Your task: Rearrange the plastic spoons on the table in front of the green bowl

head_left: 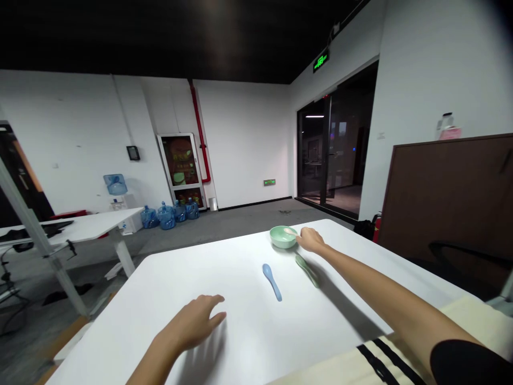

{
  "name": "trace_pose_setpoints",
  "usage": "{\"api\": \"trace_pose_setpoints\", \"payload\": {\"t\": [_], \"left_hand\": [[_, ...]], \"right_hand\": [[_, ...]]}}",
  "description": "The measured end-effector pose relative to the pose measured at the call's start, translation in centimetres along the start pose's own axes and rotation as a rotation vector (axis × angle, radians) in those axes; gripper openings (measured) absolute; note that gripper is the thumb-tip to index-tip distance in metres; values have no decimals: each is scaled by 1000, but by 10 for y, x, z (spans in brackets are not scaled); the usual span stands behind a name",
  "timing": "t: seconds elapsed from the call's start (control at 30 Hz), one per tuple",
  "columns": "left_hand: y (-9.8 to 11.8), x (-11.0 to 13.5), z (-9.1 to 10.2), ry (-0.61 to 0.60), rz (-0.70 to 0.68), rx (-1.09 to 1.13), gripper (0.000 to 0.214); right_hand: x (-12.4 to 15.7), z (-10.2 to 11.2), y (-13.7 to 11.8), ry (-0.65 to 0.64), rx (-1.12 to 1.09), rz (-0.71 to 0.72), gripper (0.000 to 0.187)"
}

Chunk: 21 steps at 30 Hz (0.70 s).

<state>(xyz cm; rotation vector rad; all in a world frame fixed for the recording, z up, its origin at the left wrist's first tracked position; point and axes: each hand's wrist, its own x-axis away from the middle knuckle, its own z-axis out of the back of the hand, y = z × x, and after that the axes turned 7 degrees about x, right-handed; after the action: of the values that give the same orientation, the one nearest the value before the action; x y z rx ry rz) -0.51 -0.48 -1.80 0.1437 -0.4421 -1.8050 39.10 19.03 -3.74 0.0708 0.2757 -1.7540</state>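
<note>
A: What's taking up the most room?

B: A flat white wall (244, 144) is spanning the far side. In front of it a white table (232, 267) with rounded corners is stretching out, its slick top catching the light. On the right, a boxy brown cupboard (444, 198) is standing.

A: And what's lying on top of the table?

B: A round, pale green bowl (282, 245) is sitting toward the far edge, right of the middle, looking smooth and glossy. Nearer, a blue spoon (272, 282) is lying with its oval head pointing far and its slim handle slanting toward the near right. To its right, a darker green spoon (308, 271) is lying at a similar slant, just nearer than the bowl.

A: Where's the pale spoon (289, 231)?

B: Its rounded head is showing over the bowl; I can't tell whether it's touching the inside.

A: How are the hands posing?

B: The right arm is reaching long from the near right, and the right hand (311, 239) is closing around the pale spoon's handle beside the bowl's right rim. The left hand (196, 322) is hovering over the near left, bare, thumb and fingers parting wide and pointing right.
</note>
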Motion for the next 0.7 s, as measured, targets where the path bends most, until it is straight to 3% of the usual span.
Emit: {"api": "trace_pose_setpoints", "payload": {"t": [0.2,0.4,0.57,0.7], "left_hand": [[3,2,3,-8,13,8,56],[6,1,4,-17,24,22,57],[4,0,3,-8,20,27,56],[3,0,2,-6,19,27,56]], "right_hand": [[-21,-18,-27,-1,-16,-19,32],[-31,-36,-38,-31,3,-13,31],[-29,-41,-42,-59,1,12,36],[-16,-34,-39,-48,-19,28,47]]}}
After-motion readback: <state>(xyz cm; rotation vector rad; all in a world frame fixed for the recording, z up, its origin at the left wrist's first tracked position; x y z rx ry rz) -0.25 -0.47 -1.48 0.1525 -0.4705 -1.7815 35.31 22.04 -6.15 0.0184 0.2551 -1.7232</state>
